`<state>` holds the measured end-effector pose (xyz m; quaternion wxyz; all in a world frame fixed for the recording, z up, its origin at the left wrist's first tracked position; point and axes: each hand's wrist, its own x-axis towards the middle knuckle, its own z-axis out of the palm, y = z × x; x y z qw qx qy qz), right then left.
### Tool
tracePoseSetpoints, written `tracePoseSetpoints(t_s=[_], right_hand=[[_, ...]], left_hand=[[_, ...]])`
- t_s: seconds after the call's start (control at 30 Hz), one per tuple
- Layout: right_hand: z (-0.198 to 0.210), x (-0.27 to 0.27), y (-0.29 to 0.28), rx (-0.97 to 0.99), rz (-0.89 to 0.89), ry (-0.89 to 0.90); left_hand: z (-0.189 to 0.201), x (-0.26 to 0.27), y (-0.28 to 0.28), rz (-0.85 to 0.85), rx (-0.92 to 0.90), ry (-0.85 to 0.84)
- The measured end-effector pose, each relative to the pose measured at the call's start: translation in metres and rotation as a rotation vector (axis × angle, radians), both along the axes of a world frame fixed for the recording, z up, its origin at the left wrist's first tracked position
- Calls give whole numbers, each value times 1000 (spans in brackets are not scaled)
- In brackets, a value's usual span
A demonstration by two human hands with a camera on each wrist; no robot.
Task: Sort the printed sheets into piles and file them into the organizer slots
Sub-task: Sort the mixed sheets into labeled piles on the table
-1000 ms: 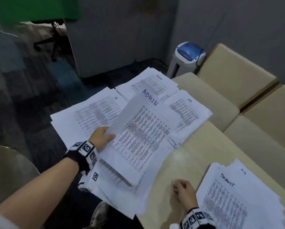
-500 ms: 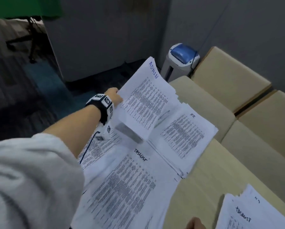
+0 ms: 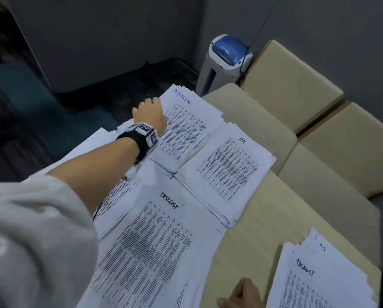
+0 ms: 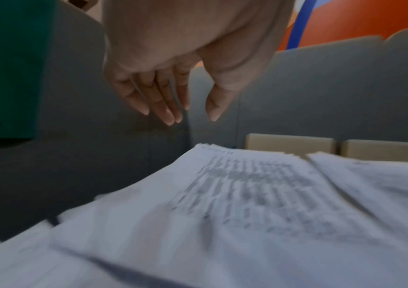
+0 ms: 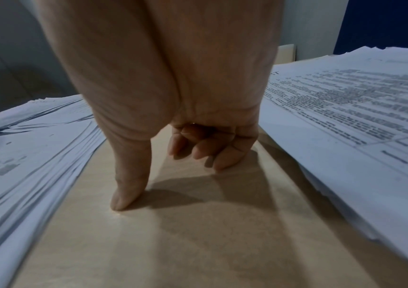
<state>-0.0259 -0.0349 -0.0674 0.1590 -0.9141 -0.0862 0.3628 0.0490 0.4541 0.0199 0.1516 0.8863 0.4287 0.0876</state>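
Several piles of printed sheets lie on the beige table (image 3: 261, 221). The ADMIN pile (image 3: 186, 127) is farthest, the HR pile (image 3: 228, 172) sits right of it, and a TASKLIST pile (image 3: 155, 241) spreads in the middle. A second TASKLIST pile (image 3: 315, 283) lies at the lower right. My left hand (image 3: 149, 110) hovers at the ADMIN pile's left edge. In the left wrist view its fingers (image 4: 168, 109) are straight, holding nothing above the ADMIN pile (image 4: 247, 185). My right hand (image 5: 160, 179) rests on bare table between two piles, fingers curled under, thumb tip touching the wood.
A white bin with a blue lid (image 3: 227, 58) stands on the floor beyond the table. Beige cushioned seats (image 3: 297, 85) line the right side. Papers overhang the table's left edge above dark carpet (image 3: 30, 96).
My left hand carried the ADMIN sheet away from me, set it on the far ADMIN pile and let go. The right hand stayed on the table.
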Motion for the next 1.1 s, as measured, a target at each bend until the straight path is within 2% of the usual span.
tracePoseSetpoints(t_s=[0.03,0.13,0.2,0.3,0.37,0.53,0.7,0.77,0.87,0.97,1.1], right_hand=[[0,-2,4,24,-77,7],[19,7,-1,125,-136,113],[34,5,-6,237,-227,97],[53,17,-39,357,-380,-49],[55,27,-73,366,-513,-162],[56,43,-163,163,-715,-376],[37,44,-223,-26,-771,-291],[31,44,-236,-10,-738,-252],[25,48,-249,46,-699,-248],[24,52,-260,102,-727,-223],[26,55,-271,232,-758,-299]], left_hand=[[12,-4,-17,-60,-62,-14],[38,-22,-77,-259,-251,-53],[50,-37,-123,-413,-284,-62],[52,-56,-195,-580,-237,-19],[47,-64,-243,-617,-303,-9],[17,-69,-355,-632,-492,54],[-28,-66,-446,-599,-545,197],[-40,-64,-470,-597,-541,257],[-52,-64,-496,-595,-475,256],[-60,-65,-512,-526,-393,164],[-64,-66,-518,-401,-454,29]])
